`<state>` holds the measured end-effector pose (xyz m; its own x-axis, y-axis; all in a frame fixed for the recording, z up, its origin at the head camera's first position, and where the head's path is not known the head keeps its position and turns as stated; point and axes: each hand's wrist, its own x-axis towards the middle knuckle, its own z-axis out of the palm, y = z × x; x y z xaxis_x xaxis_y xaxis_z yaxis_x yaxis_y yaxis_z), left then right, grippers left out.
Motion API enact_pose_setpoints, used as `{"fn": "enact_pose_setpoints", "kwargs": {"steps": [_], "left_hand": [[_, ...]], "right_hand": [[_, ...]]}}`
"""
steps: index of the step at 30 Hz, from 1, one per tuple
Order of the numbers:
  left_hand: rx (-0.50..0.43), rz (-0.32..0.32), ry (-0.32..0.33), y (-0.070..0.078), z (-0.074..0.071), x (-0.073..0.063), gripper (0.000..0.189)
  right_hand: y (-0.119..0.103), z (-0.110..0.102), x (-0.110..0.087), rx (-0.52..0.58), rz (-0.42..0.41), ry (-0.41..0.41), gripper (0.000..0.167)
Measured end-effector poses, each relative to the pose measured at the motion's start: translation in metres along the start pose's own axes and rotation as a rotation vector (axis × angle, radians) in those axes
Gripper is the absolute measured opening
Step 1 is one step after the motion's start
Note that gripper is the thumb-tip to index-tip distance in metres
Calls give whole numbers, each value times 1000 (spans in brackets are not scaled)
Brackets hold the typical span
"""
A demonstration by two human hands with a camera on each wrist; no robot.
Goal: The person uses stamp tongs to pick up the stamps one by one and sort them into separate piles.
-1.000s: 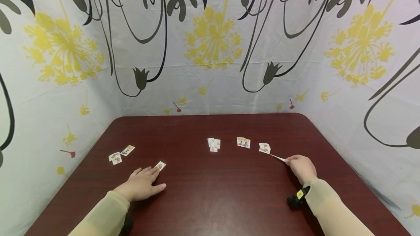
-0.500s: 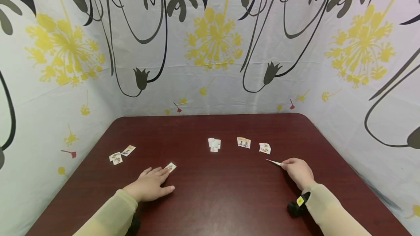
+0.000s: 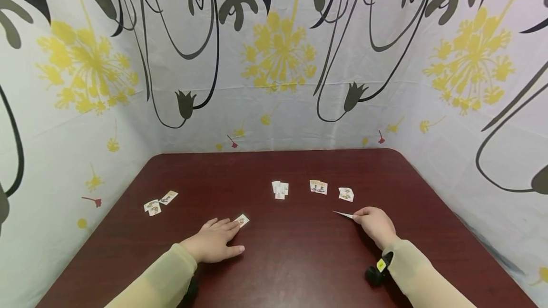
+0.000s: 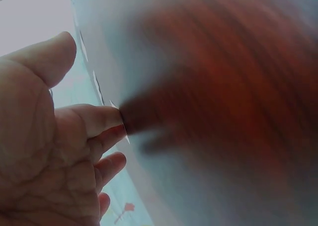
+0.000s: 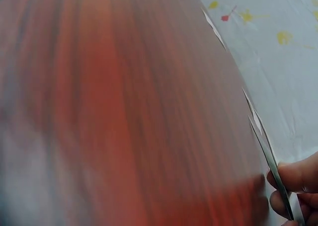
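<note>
With fingers spread out, my left hand [image 3: 215, 241] rests on the dark red table [image 3: 282, 241], fingertips touching a small white printed card [image 3: 242, 220]. They cover part of that card. In the left wrist view, the card [image 4: 126, 129] is a thin sliver beneath the fingertips. My right hand [image 3: 376, 226] pinches slim, pointed tweezers [image 3: 344, 214] between thumb and fingers. Their tip points left, apart from the cards. Grey and tapering, the tweezers [image 5: 268, 161] show at the lower right of the right wrist view; their back end is hidden.
Beyond the hands lie a small cluster of cards [image 3: 280, 190], an overlapping pair [image 3: 318, 187] and another small group [image 3: 346, 194]. More cards [image 3: 153, 207] sit at the left, near a single slanted card [image 3: 169, 197]. Patterned white cloth [image 3: 274, 122] surrounds the table's far edges.
My left hand has slid right across the table, and the card under its fingertips has moved with it. My right hand has drawn left and slightly nearer with the tweezers, away from the right-hand cards.
</note>
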<state>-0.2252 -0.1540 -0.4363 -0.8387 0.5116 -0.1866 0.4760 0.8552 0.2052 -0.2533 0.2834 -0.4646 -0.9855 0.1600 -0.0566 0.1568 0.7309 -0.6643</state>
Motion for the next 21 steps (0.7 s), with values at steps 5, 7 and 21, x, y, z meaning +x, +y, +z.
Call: {"fn": "enact_pose_setpoints", "kwargs": {"steps": [5,7,21], "left_hand": [[3,38,3,8,1,7,70],[6,50,-2,11,2,11,70],[56,127,-21,33,1,25,70]], "right_hand": [[-9,8,-1,7,-29,1,16],[-13,12,-2,11,-38,-2,15],[-33,33,-6,17,-46,-23,11]]}}
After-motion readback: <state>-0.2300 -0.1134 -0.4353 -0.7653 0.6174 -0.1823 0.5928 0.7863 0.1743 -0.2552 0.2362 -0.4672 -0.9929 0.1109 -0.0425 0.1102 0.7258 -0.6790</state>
